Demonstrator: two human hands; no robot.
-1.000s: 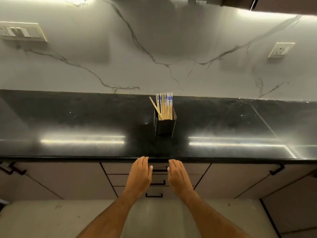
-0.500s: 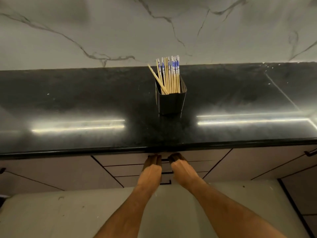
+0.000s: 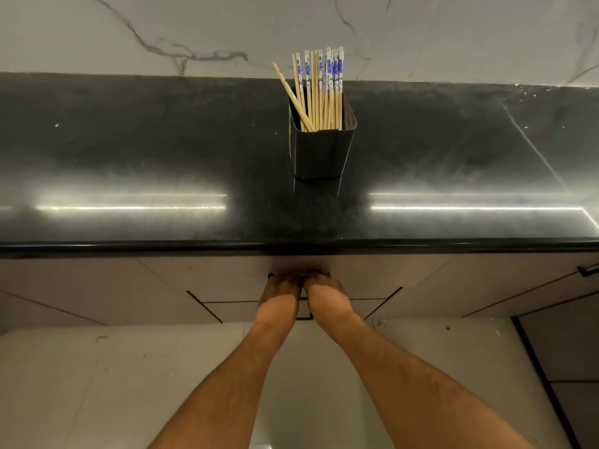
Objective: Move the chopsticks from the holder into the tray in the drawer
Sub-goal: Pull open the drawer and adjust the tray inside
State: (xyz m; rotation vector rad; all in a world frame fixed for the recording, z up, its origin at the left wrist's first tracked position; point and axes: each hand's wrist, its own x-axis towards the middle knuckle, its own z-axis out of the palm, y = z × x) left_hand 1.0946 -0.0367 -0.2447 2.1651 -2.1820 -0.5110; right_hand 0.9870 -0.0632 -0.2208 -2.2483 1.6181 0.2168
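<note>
Black stone makes up the tabletop (image 3: 129,150), and on it stands one dark square holder (image 3: 321,153), upright, near the middle and back from the front edge. The chopsticks (image 3: 319,92) are all in it, tips down, so nothing has gone to the tray yet. They stand packed and nearly vertical because the holder is narrow; one leans out to the left, having room to tip. I count about a dozen sticks, most with blue-and-white tops, a few plain; the bunch is too tight for an exact number.

Both hands reach under the overhang to the top drawer (image 3: 227,280), directly below the holder. The left hand (image 3: 282,293) and right hand (image 3: 327,293) lie side by side, touching or nearly so, knuckles up, fingertips tucked in shadow at a dark handle. Each grip looks curled over that handle, though the shadow hides the fingers and I cannot tell how firmly they hold. Two hands on one pull suggests the drawer is about to be drawn out, judging from the task. It looks shut, so the tray is not visible. Below it two more drawer fronts show, three in all.
</note>
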